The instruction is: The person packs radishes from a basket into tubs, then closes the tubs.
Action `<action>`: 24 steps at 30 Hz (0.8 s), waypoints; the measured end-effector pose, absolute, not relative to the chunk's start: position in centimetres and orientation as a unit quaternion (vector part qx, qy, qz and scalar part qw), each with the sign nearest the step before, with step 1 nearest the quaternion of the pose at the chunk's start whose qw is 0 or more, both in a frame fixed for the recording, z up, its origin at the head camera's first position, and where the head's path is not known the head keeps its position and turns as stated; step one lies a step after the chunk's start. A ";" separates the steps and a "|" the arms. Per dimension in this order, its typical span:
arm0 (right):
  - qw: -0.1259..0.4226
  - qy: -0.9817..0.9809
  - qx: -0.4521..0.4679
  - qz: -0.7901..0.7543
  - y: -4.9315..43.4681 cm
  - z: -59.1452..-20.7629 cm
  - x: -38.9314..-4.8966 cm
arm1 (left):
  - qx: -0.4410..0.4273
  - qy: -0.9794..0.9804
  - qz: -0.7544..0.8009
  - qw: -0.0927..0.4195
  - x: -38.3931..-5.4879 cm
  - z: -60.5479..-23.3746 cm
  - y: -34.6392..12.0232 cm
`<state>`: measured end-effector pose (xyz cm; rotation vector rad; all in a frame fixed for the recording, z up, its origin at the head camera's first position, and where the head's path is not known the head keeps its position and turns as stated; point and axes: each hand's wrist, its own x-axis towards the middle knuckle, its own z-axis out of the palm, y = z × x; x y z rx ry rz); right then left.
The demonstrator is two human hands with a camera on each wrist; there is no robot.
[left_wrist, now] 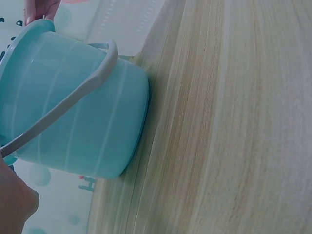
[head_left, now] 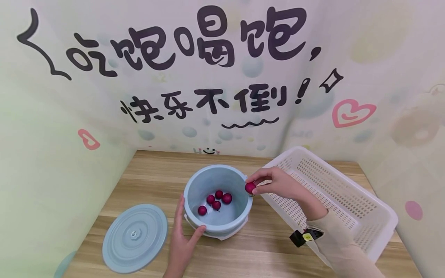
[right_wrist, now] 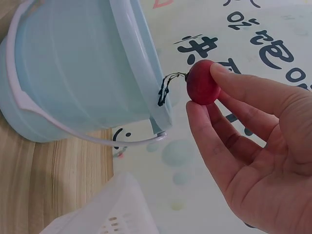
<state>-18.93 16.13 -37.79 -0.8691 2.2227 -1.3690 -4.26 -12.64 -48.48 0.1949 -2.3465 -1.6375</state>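
A small red radish point(head_left: 250, 188) is pinched between the thumb and fingers of my right hand point(head_left: 274, 182), over the right rim of a light blue bucket point(head_left: 205, 181). In the right wrist view, thin dark stems trail from the radish point(right_wrist: 201, 84) toward the bucket rim. Several more red radishes point(head_left: 227, 198) lie on the bucket's floor. My left hand point(head_left: 182, 237) rests against the bucket's near left side, its fingers extended along the outside and the thumb at the front rim. The bucket's pale handle point(left_wrist: 63, 105) hangs down.
A round blue lid point(head_left: 135, 237) lies on the wooden table point(head_left: 267, 247) to the left. At right stands a white perforated basket point(head_left: 347, 185), under my right forearm. Behind the table hangs a printed backdrop point(head_left: 167, 135) with black lettering.
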 end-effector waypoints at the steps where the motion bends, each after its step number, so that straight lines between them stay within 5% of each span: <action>1: 0.196 0.791 -0.310 -0.490 16.0 -37.8 -18.9 | 0.068 -0.810 -0.566 0.136 -4.3 -48.5 -12.6; 24: 0.186 0.794 -0.303 -0.493 14.8 -37.8 -19.0 | 0.055 -0.804 -0.571 0.158 -4.3 -48.9 -12.4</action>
